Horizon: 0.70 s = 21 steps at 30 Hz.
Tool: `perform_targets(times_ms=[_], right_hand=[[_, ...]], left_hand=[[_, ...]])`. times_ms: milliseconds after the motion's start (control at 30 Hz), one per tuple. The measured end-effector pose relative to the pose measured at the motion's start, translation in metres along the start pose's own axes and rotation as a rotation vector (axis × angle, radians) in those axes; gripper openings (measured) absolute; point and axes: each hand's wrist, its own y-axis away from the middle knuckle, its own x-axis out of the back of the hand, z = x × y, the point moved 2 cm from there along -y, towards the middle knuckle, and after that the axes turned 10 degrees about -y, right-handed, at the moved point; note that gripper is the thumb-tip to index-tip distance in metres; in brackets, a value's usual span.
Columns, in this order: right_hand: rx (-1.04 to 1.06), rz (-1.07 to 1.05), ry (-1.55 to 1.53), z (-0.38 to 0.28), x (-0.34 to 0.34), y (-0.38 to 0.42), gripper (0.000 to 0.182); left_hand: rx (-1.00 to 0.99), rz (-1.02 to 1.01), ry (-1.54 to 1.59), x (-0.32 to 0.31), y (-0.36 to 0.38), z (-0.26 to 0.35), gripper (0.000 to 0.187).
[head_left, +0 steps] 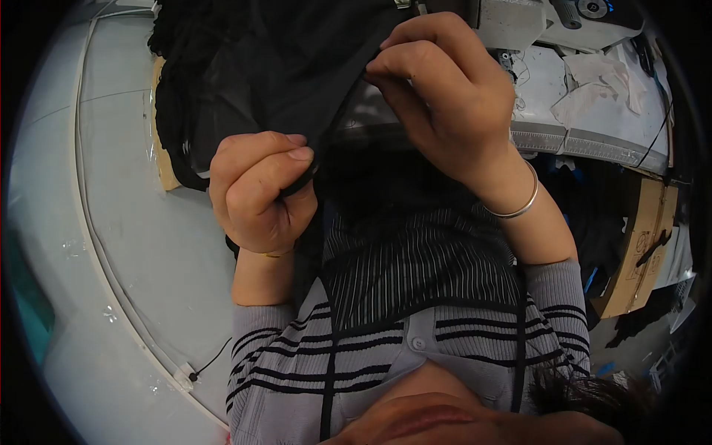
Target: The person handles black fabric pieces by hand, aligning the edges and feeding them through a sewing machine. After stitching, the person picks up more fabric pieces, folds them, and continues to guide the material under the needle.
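A piece of black fabric is stretched between my two hands at the top middle of the head view. My left hand is closed on the fabric's lower edge, thumb and fingers pressed together, with a short fold showing below the fingertips. Higher up and to the right, my right hand pinches the same edge between thumb and fingertips. The fabric's upper part runs out of view and merges with a dark heap of cloth at the left, so its full shape is hidden.
At upper right stands part of a white sewing machine. Torn whitish scraps lie on the worktable, whose front edge carries a ruler strip. Below it is a cardboard box. A cable runs along the floor at left.
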Motion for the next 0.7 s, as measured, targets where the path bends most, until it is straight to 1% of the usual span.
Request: perform_targets(times_ms=[33, 100, 233, 333, 400, 433, 467, 500, 533, 567, 600, 633, 667, 700], right_hand=[[0.001, 0.0, 0.001, 0.005, -0.005, 0.003, 0.023], [-0.013, 0.113, -0.075, 0.019, -0.017, 0.013, 0.023], [0.018, 0.096, -0.027, 0.019, -0.016, 0.015, 0.023], [0.022, 0.053, 0.016, 0.018, -0.015, 0.016, 0.022], [0.111, 0.043, -0.011, 0.022, -0.016, 0.016, 0.021], [0.109, 0.041, -0.009, 0.023, -0.02, 0.017, 0.021], [0.097, 0.12, 0.003, 0.024, -0.024, 0.021, 0.017], [0.087, 0.197, 0.015, 0.025, -0.025, 0.023, 0.013], [0.085, 0.192, 0.017, 0.02, -0.021, 0.025, 0.013], [0.067, 0.105, 0.018, 0.009, -0.016, 0.026, 0.016], [0.049, 0.021, 0.02, 0.004, -0.014, 0.028, 0.02], [0.115, 0.071, -0.022, 0.007, -0.019, 0.04, 0.027], [0.113, 0.073, -0.016, 0.002, -0.013, 0.042, 0.027], [0.025, 0.05, -0.073, -0.006, -0.005, 0.046, 0.027]], left_hand=[[-0.003, 0.0, -0.001, -0.001, 0.001, 0.001, 0.014], [0.006, -0.008, -0.003, -0.001, 0.002, 0.002, 0.014], [0.066, 0.001, -0.02, 0.0, 0.005, 0.002, 0.014], [0.064, -0.007, -0.042, 0.001, 0.006, 0.001, 0.015], [0.072, 0.0, -0.051, 0.0, 0.007, 0.001, 0.014], [0.078, 0.007, -0.06, -0.001, 0.007, 0.002, 0.013], [0.08, 0.008, -0.055, 0.0, 0.006, 0.002, 0.013], [0.055, -0.035, -0.077, 0.002, 0.004, 0.003, 0.012], [0.03, -0.08, -0.099, 0.003, 0.002, 0.005, 0.011], [0.032, -0.08, -0.093, 0.002, 0.001, 0.009, 0.011], [0.031, -0.122, -0.095, -0.001, 0.0, 0.014, 0.011], [0.028, -0.163, -0.097, -0.003, -0.001, 0.02, 0.012], [0.057, -0.221, -0.077, -0.004, -0.001, 0.027, 0.014], [0.052, -0.222, -0.071, -0.004, 0.0, 0.031, 0.014]])
